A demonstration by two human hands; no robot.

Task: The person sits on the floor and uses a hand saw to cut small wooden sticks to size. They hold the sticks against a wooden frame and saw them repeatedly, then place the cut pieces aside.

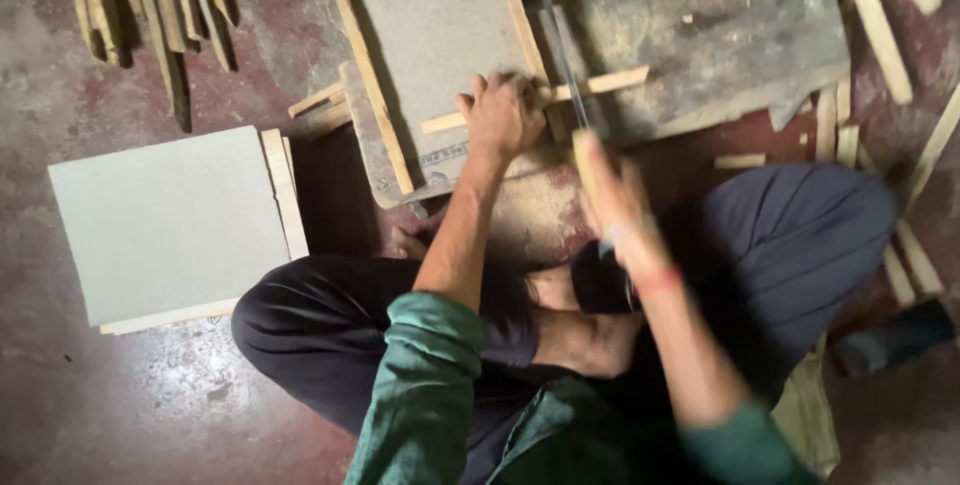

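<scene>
I sit cross-legged on the floor in dark trousers and a green shirt. My left hand (502, 117) presses a thin wooden strip (600, 84) down across a grey board (440, 35) edged with wooden slats. My right hand (615, 200), blurred with motion, grips the wooden handle of a hand saw (562, 55). The saw's narrow blade runs up and away from me and crosses the strip just right of my left hand.
A worn grey plank (720, 35) lies behind the saw. A stack of grey square boards (170, 225) sits on the reddish floor at left. Bundled wooden strips (150, 5) lie top left, and loose slats (880, 25) are scattered along the right.
</scene>
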